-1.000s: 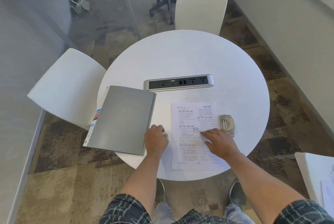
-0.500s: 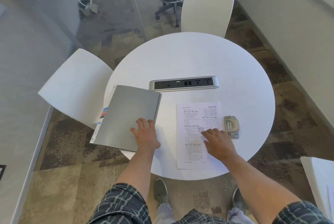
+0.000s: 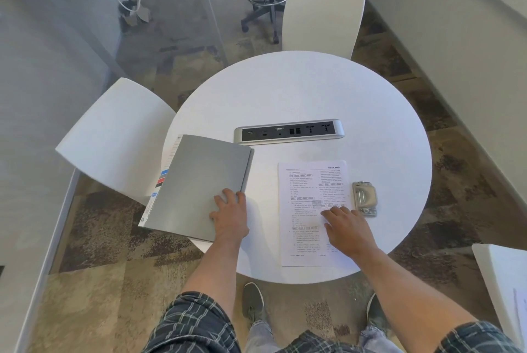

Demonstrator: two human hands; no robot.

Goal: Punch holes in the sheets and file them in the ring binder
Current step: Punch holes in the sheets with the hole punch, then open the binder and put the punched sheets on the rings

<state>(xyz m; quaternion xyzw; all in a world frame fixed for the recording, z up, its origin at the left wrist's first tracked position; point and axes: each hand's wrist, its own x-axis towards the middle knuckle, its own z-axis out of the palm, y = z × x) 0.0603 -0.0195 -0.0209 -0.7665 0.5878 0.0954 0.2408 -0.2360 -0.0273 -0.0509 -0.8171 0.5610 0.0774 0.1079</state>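
The left hand (image 3: 229, 217) has shifted from the white round tabletop (image 3: 313, 90) onto the closed grey ring binder (image 3: 196, 184), fingers spread flat; opening appears next. The right hand (image 3: 346, 228), spread, presses the printed white paper sheets (image 3: 306, 210) at lower centre, beside the unused metal hole punch (image 3: 364, 198).

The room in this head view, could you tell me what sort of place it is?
Probably an office meeting room: a round white table with a built-in power and data socket strip, white chairs around it, and a glass partition.
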